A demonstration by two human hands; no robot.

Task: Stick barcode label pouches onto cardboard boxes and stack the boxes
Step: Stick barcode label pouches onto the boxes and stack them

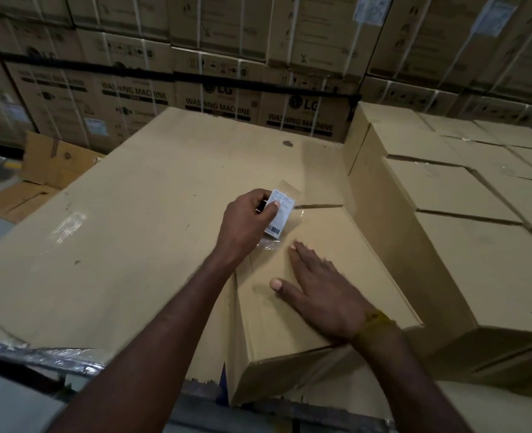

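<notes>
Stacks of strapped brown washing-machine cartons [302, 117] behind; broad flat tan cardboard sheet [127, 214] as work surface. Plain brown corrugated cardboard box [321, 232] at sheet's right edge, beside taller taped boxes [446, 195]. Right hand [324, 292] flat, fingers straight, pressing box top. Left hand [247, 218] pinching white barcode label in clear glossy pouch [278, 215], over box's far-left corner.

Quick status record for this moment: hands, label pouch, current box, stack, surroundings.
left hand: pinches the label pouch
label pouch: white barcode slip in clear film, at the box's far end; whether stuck yet, cannot tell
right hand: flat, fingers straight, pressing on the box top
current box: plain, closed, lying on a large flat carton
stack: plain boxes to the right
background: washing machine cartons
</notes>
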